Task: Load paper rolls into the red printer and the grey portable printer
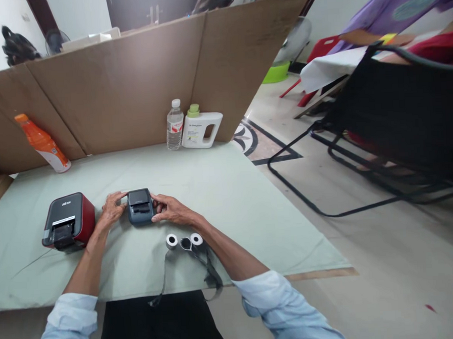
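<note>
Black trousers (158,325) closest to camera, below the table edge, with pale-blue sleeves (294,305) either side, rolled so both forearms are bare. Forearms converge up the table: left runs up and slightly inward, right comes in on a long diagonal from lower right.

Left hand (113,208) — wrist low, palm mostly down, index reaching to the upper left corner of the small dark device (141,217). Fingertips touch there, the rest bent; can't tell if they actually grip. Right hand (171,209) lies more on its side, thumb at the lower right edge, fingers curled against the right side, grasping that side.

Device sits between the two hands, left of table centre, top face up, slot end pointed at the wearer. Long axis reads near-to-far, slightly skewed — outline is close to square, so soft call. Can't tell if it's fully down on the pale green cloth (227,189).

Red-and-black box (65,218) just left of the left forearm, slot also facing the wearer. Two white rolls (171,241) near the right forearm, cores up, a dark round piece (185,244) between them, dark strips (213,276) trailing over the table edge. Orange bottle (46,148), clear bottle (174,126) and white jug (194,133) stand by the cardboard wall (131,88).
</note>
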Action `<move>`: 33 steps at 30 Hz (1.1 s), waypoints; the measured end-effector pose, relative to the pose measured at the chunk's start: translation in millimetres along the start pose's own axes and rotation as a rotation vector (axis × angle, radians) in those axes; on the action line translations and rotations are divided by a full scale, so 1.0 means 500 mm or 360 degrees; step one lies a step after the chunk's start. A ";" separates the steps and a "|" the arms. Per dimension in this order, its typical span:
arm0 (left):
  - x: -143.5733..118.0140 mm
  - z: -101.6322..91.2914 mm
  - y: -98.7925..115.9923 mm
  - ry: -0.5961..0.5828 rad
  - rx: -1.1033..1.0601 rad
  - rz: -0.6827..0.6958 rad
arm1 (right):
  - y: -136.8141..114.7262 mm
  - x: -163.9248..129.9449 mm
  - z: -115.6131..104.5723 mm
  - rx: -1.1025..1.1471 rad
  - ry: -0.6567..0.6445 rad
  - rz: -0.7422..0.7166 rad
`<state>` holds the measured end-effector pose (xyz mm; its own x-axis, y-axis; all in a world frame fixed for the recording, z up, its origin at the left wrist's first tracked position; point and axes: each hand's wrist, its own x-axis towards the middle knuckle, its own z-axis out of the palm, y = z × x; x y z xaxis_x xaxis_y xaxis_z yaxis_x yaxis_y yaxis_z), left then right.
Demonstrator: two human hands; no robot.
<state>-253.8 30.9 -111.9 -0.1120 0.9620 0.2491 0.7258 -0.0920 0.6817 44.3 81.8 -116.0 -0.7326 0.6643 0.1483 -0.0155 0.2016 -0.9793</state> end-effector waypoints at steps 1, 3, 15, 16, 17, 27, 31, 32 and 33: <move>-0.001 0.000 0.005 -0.0003 0.0015 -0.0038 | 0.000 0.000 0.000 0.0008 0.0002 0.0004; -0.007 0.000 0.018 -0.0010 0.0044 -0.0093 | 0.000 0.001 0.001 0.0012 0.0014 0.0006; -0.011 -0.034 0.093 -0.0275 -0.0577 -0.0064 | -0.015 -0.003 0.003 -0.0074 0.0010 -0.0030; -0.007 -0.033 0.098 -0.0258 -0.0564 -0.0054 | -0.014 -0.003 0.003 -0.0060 0.0008 -0.0025; -0.002 -0.031 0.102 -0.0232 -0.0540 -0.0042 | -0.014 -0.003 0.003 -0.0044 0.0007 -0.0018; 0.004 -0.041 0.096 -0.0525 -0.0728 -0.0007 | -0.020 -0.006 -0.018 0.0067 0.0023 0.0075; -0.006 -0.042 0.092 -0.0563 -0.0853 -0.0012 | -0.030 -0.010 -0.030 0.0054 0.0029 0.0174; -0.009 -0.041 0.094 -0.0551 -0.0872 -0.0020 | -0.033 -0.011 -0.033 0.0048 0.0029 0.0193; -0.011 -0.038 0.096 -0.0532 -0.0886 -0.0035 | -0.035 -0.012 -0.036 0.0040 0.0028 0.0208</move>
<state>-231.2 16.3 -67.1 0.1597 0.9850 0.0650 0.2552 -0.1048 0.9612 61.4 87.3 -97.2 -0.7172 0.6965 0.0217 0.0619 0.0948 -0.9936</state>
